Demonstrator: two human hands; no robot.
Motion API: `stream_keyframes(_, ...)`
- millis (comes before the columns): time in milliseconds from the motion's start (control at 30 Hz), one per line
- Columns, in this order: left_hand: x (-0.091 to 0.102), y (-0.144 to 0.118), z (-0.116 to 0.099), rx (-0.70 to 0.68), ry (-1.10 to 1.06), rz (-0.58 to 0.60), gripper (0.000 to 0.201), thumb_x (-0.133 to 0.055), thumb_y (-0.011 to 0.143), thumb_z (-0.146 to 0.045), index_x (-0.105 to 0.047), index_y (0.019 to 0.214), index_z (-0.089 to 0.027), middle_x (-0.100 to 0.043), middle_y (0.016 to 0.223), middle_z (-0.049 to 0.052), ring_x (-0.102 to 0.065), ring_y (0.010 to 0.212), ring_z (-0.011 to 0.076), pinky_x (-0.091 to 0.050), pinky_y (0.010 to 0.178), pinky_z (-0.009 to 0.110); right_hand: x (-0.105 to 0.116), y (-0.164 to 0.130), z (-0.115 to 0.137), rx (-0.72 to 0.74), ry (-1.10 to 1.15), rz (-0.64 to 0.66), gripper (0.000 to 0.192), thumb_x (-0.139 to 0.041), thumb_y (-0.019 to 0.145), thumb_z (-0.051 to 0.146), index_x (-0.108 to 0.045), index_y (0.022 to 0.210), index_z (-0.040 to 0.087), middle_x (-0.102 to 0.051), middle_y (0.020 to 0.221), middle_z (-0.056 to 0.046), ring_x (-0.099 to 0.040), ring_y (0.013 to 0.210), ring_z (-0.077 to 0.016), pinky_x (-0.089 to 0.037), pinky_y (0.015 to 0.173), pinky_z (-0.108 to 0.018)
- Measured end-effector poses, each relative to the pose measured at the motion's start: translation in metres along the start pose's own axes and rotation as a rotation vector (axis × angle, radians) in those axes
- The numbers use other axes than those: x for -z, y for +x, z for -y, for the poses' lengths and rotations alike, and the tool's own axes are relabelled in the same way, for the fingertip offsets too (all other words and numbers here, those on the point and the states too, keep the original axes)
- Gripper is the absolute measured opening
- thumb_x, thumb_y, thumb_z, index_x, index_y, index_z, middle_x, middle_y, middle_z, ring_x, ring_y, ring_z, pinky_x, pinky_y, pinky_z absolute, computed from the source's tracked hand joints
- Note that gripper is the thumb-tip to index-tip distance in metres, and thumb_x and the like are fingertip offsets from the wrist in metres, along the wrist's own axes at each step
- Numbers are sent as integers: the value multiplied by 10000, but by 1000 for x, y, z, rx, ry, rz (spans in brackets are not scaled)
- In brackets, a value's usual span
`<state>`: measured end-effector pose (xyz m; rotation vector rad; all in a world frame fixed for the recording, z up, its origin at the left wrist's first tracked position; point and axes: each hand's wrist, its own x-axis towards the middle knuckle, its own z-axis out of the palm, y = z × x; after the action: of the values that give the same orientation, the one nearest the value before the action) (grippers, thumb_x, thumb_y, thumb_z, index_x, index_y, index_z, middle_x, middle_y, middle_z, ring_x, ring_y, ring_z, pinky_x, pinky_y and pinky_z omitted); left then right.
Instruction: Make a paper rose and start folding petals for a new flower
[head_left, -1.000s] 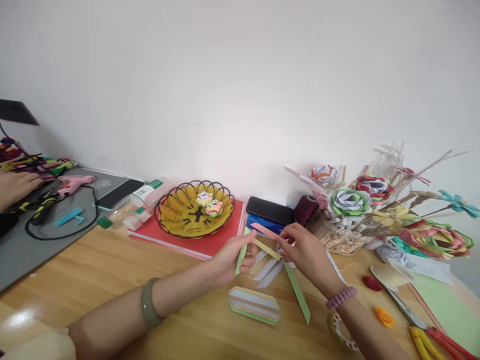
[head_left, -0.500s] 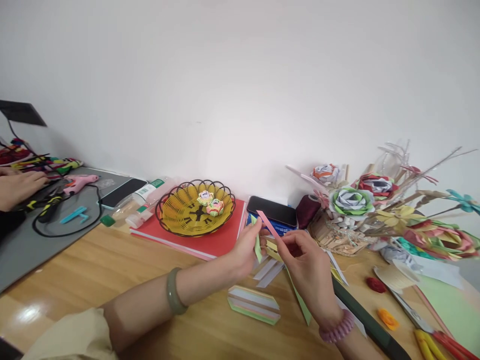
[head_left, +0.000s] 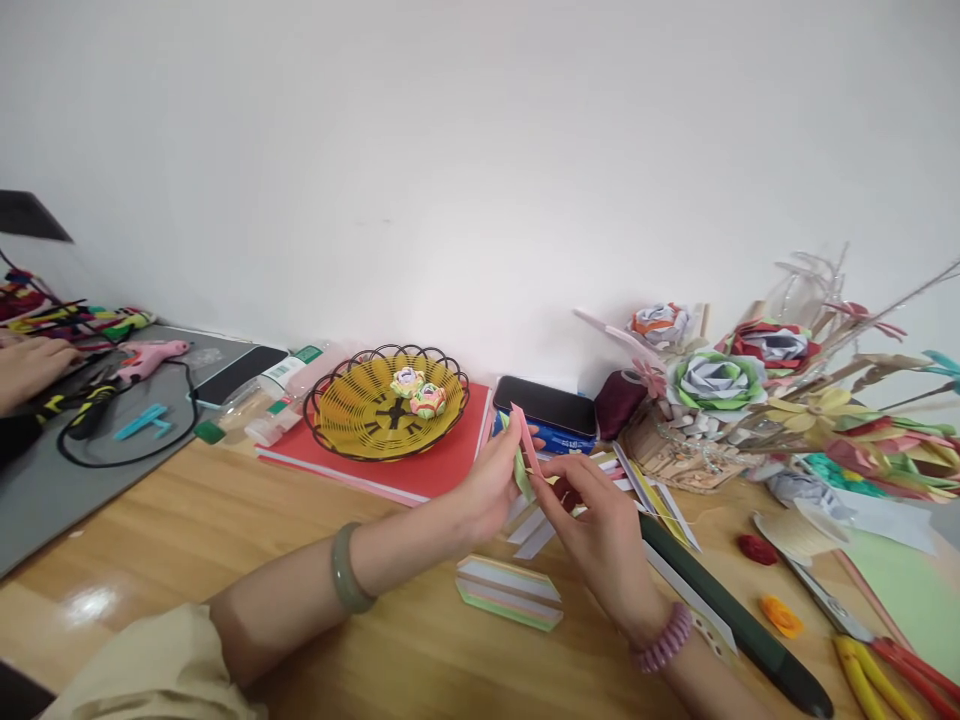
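Both hands (left hand, right hand) hide the paper strips' fold.

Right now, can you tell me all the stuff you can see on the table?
Paper strips: a few, pink and green, pinched between both hands.
Loose strips: several, pale, on table behind the hands.
Folded strip stack: one, striped, table front.
Basket: one, yellow, on red book.
Small paper roses: two, inside basket.
Phone: one, black, behind hands.
Paper flower bouquet: one, many colours, right.
Scissors: one, yellow and red handles, right front.
Glue gun: one, pink, grey mat left.
Another person's hand: one, far left.
Left hand: holds strips.
Right hand: holds strips.
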<state>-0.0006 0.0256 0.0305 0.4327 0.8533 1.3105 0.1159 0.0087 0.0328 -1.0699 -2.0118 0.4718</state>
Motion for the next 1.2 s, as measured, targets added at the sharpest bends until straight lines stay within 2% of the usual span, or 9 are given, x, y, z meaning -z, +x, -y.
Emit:
stream_keyframes(167,-1,2,-1,-11,29,-31,507,-502,699,-639,-541,808,-146,-515,767,7,-483,614,87,-389,599,225,-1,0,-1,3,0,35,167,-490,842,311,-600,780,202,-600,770,-27,-512,582,-129,-419,521,-243)
stream_keyframes(267,-2,1,-2,-15,41,-63,517,-465,705,-661,-520,785,-153,-485,715,-9,-449,558,78,-362,549,224,-1,0,-3,-45,-18,-6,190,-493,838,330,-593,749,195,-601,712,-21,-510,564,-129,-417,529,-251)
stream_keyframes(367,-2,2,-4,5,-4,-37,498,-421,749,-645,-499,769,-154,-459,652,-17,-419,503,71,-338,500,219,0,-1,-4,-115,-29,-65,190,-503,832,342,-575,738,192,-599,649,-10,-509,528,-126,-408,509,-248)
stream_keyframes(500,2,3,-5,-4,-51,-12,242,-590,775,-364,-487,724,-151,-444,591,-33,-400,468,56,-319,476,198,0,-1,-1,-155,0,-72,178,-500,831,349,-556,760,196,-603,633,2,-523,516,-118,-418,493,-227)
stream_keyframes(567,3,3,-4,11,-59,-6,151,-598,766,-221,-484,699,-148,-434,563,-37,-398,459,54,-313,470,191,0,-2,0,-153,17,-56,175,-498,830,351,-554,765,198,-607,642,3,-530,521,-116,-425,494,-220)
stream_keyframes(633,3,2,-5,22,-70,-22,135,-564,774,-178,-476,677,-147,-440,559,-32,-403,455,54,-307,462,187,-1,-3,1,-150,22,-44,167,-498,828,346,-550,770,199,-611,651,2,-533,524,-115,-429,497,-218)
stream_keyframes(833,1,0,-6,60,-110,-78,197,-468,820,-246,-474,647,-152,-438,568,-18,-419,473,75,-333,469,200,-6,-7,-1,-143,-18,-8,156,-505,822,333,-549,757,198,-603,629,2,-534,505,-119,-418,474,-224)
stream_keyframes(1033,4,0,-6,9,-116,-73,189,-481,832,-303,-592,787,-157,-472,684,-4,-446,555,81,-369,535,202,-13,-11,-2,-69,-91,62,173,-492,824,273,-586,953,207,-588,606,27,-529,495,-117,-404,474,-221)
stream_keyframes(1200,4,0,-2,-13,-107,-68,253,-481,830,-374,-603,793,-156,-477,760,7,-445,595,85,-357,547,205,-19,-15,-3,-3,-164,60,242,-470,816,245,-611,993,160,-629,629,-10,-575,536,-147,-417,489,-244)
